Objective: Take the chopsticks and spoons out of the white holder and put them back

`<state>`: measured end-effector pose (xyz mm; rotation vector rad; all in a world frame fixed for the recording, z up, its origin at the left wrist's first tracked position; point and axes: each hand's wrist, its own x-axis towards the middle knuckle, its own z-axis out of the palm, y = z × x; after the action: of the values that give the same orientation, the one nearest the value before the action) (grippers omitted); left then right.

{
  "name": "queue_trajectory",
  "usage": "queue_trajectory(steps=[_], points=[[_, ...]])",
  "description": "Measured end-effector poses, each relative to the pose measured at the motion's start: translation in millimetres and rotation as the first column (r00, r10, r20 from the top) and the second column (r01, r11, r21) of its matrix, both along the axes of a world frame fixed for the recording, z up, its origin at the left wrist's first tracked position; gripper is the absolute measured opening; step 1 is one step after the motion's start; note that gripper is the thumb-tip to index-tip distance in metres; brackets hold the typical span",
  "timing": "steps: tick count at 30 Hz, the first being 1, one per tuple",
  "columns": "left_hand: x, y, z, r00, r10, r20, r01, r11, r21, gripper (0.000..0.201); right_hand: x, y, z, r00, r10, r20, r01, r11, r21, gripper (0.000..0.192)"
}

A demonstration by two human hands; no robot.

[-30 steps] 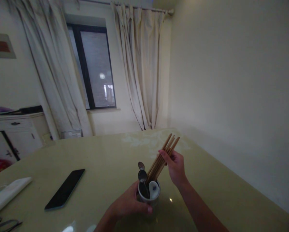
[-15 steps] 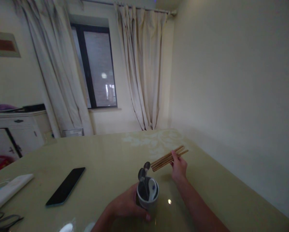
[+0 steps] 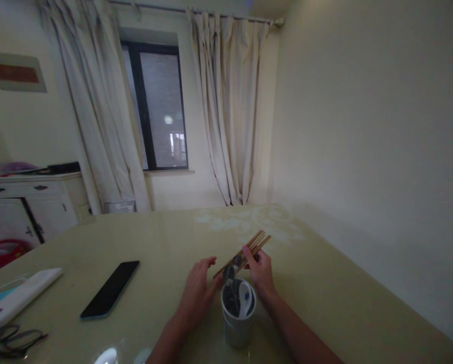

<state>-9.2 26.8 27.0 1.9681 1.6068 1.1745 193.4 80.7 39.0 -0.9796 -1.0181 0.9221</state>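
Note:
A bundle of wooden chopsticks (image 3: 255,243) lies nearly level just above the table, behind a grey cup (image 3: 237,323). My right hand (image 3: 261,269) grips the bundle near its far half. My left hand (image 3: 198,286) has its fingers spread and reaches the bundle's near end, close to or touching it. The cup stands free in front of both hands and holds metal spoons (image 3: 231,275) and a white ceramic spoon (image 3: 245,298).
A black phone (image 3: 110,289) lies flat to the left on the yellowish glossy table (image 3: 325,298). A white case (image 3: 19,297) and eyeglasses (image 3: 10,337) sit at the far left edge. The right wall is close; a window, curtains and a white cabinet stand beyond the table.
My right hand drew the chopsticks out of the cup and brought them down behind it. My left hand let go of the cup and moved up to the bundle's near end.

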Motion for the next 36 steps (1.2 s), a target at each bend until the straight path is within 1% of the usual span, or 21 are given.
queue_trajectory(steps=[2, 4, 6, 8, 10, 12, 14, 16, 19, 22, 23, 24, 25, 27, 28, 29, 32, 33, 36], points=[[14.7, -0.9, -4.0, 0.994, -0.076, -0.076, 0.073, 0.996, -0.040, 0.047, -9.4, -1.8, -1.5, 0.993, 0.113, -0.047, -0.115, 0.992, -0.045, 0.063], [22.5, -2.7, -2.8, 0.988, -0.109, -0.112, 0.096, 0.988, -0.119, 0.037, -14.6, -2.4, -3.2, 0.966, 0.240, -0.094, -0.248, 0.965, -0.082, 0.062], [23.8, -4.6, 2.3, 0.984, -0.083, -0.157, 0.050, 0.978, -0.201, 0.026, -15.3, -2.7, -3.7, 0.930, 0.346, -0.124, -0.358, 0.928, -0.099, 0.060], [21.5, -6.4, 9.0, 0.965, -0.068, -0.254, -0.001, 0.965, -0.263, 0.021, -12.9, -3.1, -1.9, 0.908, 0.398, -0.134, -0.412, 0.905, -0.103, 0.059], [18.2, -7.7, 15.5, 0.925, -0.071, -0.374, -0.044, 0.956, -0.290, 0.022, -8.4, -3.7, 2.1, 0.912, 0.380, -0.157, -0.397, 0.912, -0.100, 0.059], [14.8, -8.5, 20.5, 0.876, -0.057, -0.479, -0.098, 0.952, -0.292, 0.024, -1.8, -4.3, 7.4, 0.929, 0.324, -0.179, -0.344, 0.934, -0.092, 0.057], [11.3, -8.9, 23.2, 0.836, -0.031, -0.548, -0.151, 0.947, -0.284, 0.026, 7.1, -4.1, 13.3, 0.952, 0.265, -0.151, -0.279, 0.957, -0.078, 0.054], [7.6, -9.2, 23.2, 0.822, -0.034, -0.568, -0.153, 0.948, -0.278, 0.027, 18.0, -3.0, 19.0, 0.965, 0.248, -0.082, -0.253, 0.966, -0.058, 0.052], [3.1, -9.7, 19.7, 0.847, -0.036, -0.531, -0.118, 0.960, -0.254, 0.033, 35.8, 0.2, 26.5, 0.970, 0.244, -0.018, -0.245, 0.970, -0.007, 0.054], [1.9, -9.2, 16.0, 0.850, -0.009, -0.526, -0.125, 0.968, -0.218, 0.039, 47.7, 2.8, 28.6, 0.988, 0.150, 0.023, -0.152, 0.983, 0.102, 0.057], [2.4, -8.8, 15.1, 0.842, -0.009, -0.539, -0.126, 0.969, -0.214, 0.040, 48.7, 3.0, 27.5, 0.989, 0.140, 0.044, -0.144, 0.981, 0.129, 0.060], [3.2, -8.3, 14.6, 0.830, -0.016, -0.558, -0.124, 0.969, -0.213, 0.041, 48.1, 2.7, 25.5, 0.984, 0.163, 0.072, -0.172, 0.976, 0.137, 0.064], [4.0, -7.7, 14.3, 0.816, -0.025, -0.577, -0.120, 0.970, -0.212, 0.042, 46.1, 2.0, 22.9, 0.970, 0.217, 0.109, -0.230, 0.965, 0.128, 0.067], [5.2, -6.7, 14.4, 0.790, -0.035, -0.612, -0.118, 0.971, -0.208, 0.046, 39.8, 0.4, 17.2, 0.920, 0.353, 0.173, -0.371, 0.924, 0.089, 0.070], [5.1, -6.4, 14.7, 0.780, -0.032, -0.625, -0.124, 0.971, -0.204, 0.048, 36.3, -0.3, 14.7, 0.902, 0.390, 0.185, -0.409, 0.909, 0.079, 0.070], [4.8, -6.2, 15.1, 0.773, -0.025, -0.635, -0.131, 0.971, -0.198, 0.050, 33.1, -0.6, 12.6, 0.901, 0.394, 0.181, -0.413, 0.907, 0.083, 0.069], [3.1, -5.7, 15.8, 0.756, -0.017, -0.654, -0.132, 0.975, -0.178, 0.050, 25.5, -0.6, 8.2, 0.947, 0.307, 0.098, -0.317, 0.942, 0.113, 0.070], [2.8, -5.4, 15.7, 0.748, -0.021, -0.663, -0.125, 0.977, -0.171, 0.048, 23.4, -0.6, 7.0, 0.950, 0.300, 0.088, -0.309, 0.945, 0.106, 0.071], [2.4, -3.5, 14.9, 0.728, -0.045, -0.684, -0.103, 0.979, -0.174, 0.044, 19.4, -0.9, 4.7, 0.919, 0.381, 0.107, -0.388, 0.919, 0.064, 0.074]])
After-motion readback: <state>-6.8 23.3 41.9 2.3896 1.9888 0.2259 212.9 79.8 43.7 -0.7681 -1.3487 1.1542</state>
